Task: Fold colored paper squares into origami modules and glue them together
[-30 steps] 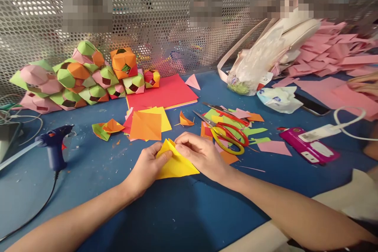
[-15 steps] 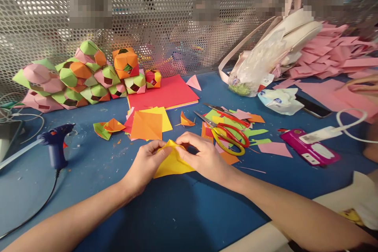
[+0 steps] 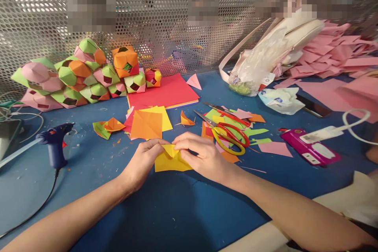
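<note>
Between my hands is a yellow sheet of paper, its far edge partly folded toward me with a small creased point at the middle. My left hand pinches the paper's far left side between thumb and fingers. On the far right side, my right hand grips the same sheet, its fingers bent over the edge. My fingers cover both far corners. Just beyond my hands lie an orange paper square and a yellow square. Scissors with yellow and red handles rest to the right of my right hand.
A blue glue gun with a cord stands at left. Folded paper balls are stacked behind, beside red paper sheets. At right are paper scraps, a purple power bank, a bag and pink papers.
The raised peak at the yellow paper's far edge has been folded down toward me. Both hands keep their hold, with fingers slightly shifted along the edge.
</note>
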Demonstrator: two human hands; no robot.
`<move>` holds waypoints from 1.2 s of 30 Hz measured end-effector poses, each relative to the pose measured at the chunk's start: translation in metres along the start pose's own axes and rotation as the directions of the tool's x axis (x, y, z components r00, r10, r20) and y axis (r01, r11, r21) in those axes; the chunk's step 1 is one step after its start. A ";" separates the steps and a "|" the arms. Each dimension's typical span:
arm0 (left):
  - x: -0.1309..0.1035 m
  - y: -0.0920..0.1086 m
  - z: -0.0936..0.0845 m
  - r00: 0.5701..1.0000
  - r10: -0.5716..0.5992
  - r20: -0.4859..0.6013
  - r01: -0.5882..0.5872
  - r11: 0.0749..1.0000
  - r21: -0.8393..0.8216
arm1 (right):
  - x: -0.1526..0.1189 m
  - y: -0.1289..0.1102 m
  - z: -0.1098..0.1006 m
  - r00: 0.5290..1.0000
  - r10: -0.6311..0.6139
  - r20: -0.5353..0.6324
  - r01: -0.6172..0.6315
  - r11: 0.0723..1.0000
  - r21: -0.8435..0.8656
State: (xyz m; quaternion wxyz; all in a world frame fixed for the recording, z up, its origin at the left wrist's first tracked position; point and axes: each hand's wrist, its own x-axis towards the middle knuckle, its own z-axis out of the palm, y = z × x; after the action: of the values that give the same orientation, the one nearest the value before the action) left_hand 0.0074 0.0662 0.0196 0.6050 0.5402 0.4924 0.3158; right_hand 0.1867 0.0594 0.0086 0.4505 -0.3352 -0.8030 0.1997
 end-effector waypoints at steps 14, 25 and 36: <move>-0.001 0.002 0.003 1.000 0.008 0.019 -0.010 0.996 0.086 | 0.000 -0.003 -0.002 0.995 -0.068 0.068 0.073 0.994 -0.080; -0.001 -0.001 0.003 0.996 0.090 -0.011 -0.087 0.979 0.182 | 0.000 -0.002 0.001 0.999 0.010 0.051 -0.009 1.000 -0.024; 0.001 0.000 0.000 0.997 0.079 0.012 -0.079 0.973 0.215 | -0.003 0.005 0.000 0.977 0.202 0.075 -0.203 0.979 0.016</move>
State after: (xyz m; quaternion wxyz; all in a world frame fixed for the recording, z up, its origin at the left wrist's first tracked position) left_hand 0.0080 0.0669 0.0193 0.5306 0.6223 0.5009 0.2834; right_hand 0.1894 0.0612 0.0034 0.4021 -0.4023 -0.7782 0.2661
